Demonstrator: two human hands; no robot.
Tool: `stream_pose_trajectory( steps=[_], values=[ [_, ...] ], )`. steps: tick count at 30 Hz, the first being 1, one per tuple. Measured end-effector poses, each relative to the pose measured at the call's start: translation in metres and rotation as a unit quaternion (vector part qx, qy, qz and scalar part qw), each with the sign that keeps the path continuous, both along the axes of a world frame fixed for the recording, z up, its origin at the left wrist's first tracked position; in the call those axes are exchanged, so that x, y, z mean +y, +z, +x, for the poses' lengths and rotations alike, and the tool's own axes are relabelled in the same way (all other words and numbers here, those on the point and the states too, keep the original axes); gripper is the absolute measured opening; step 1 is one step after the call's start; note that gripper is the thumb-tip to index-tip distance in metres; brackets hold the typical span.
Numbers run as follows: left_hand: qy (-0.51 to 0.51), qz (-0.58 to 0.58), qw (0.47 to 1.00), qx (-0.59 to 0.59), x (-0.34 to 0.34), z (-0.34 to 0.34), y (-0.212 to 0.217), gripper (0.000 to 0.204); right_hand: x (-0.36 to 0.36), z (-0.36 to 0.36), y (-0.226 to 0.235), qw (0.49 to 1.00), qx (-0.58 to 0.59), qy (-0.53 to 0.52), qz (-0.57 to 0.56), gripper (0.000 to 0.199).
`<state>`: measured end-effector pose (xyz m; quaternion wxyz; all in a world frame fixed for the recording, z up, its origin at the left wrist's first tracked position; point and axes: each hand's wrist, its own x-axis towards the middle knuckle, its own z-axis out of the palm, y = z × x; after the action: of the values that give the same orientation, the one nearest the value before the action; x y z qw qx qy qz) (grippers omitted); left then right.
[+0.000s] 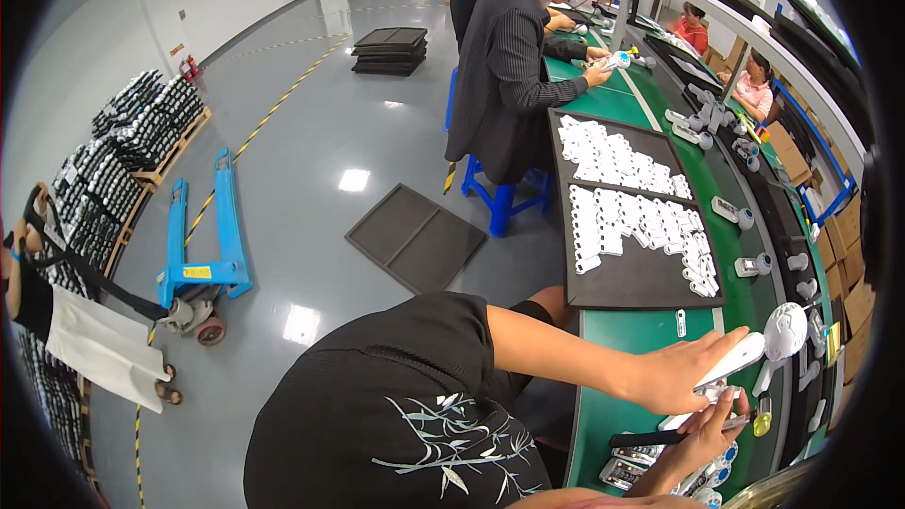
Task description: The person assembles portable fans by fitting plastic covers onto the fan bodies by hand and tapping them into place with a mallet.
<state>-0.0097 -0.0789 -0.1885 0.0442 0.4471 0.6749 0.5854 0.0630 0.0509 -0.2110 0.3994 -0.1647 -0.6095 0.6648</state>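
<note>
My left hand (674, 375) reaches across the green bench, its fingers closed around a white handheld device (737, 358) with a long rounded body. A round white head (785, 331) shows at the device's far end; I cannot tell whether the two are joined. Just below, my right hand (707, 432) is closed, fingertips by a small white piece at the device's underside. A slim black rod-shaped tool (649, 438) passes through the right hand. Beside these fingertips is a yellow transparent piece (762, 418). White device parts (622, 471) lie under my right wrist.
Black divided trays (641, 294) of small white parts cover the bench ahead. A conveyor with grey-white devices (752, 266) runs along the right. A co-worker (514, 66) sits beyond the trays. On the floor are an empty tray (415, 236) and a blue pallet jack (226, 226).
</note>
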Motion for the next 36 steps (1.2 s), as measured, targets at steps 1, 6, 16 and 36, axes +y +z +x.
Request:
stream_pose_trajectory(
  steps=[1,6,16,36],
  values=[
    [-0.002,-0.009,1.0,0.004,0.001,0.001,-0.001,0.091,0.001,0.001,0.001,1.0,0.005,0.004,0.0,0.03],
    [0.001,-0.018,1.0,0.014,0.007,0.002,-0.006,0.081,-0.007,0.001,-0.001,1.0,0.002,-0.005,0.016,0.03],
    [0.003,-0.036,0.999,0.014,0.004,0.002,-0.006,0.069,-0.017,-0.003,-0.002,1.0,-0.011,-0.019,0.018,0.031],
    [-0.118,0.165,0.907,-0.369,-0.012,-0.035,-0.012,0.054,-0.006,0.007,0.014,0.981,-0.127,0.127,0.07,0.043]
  ],
)
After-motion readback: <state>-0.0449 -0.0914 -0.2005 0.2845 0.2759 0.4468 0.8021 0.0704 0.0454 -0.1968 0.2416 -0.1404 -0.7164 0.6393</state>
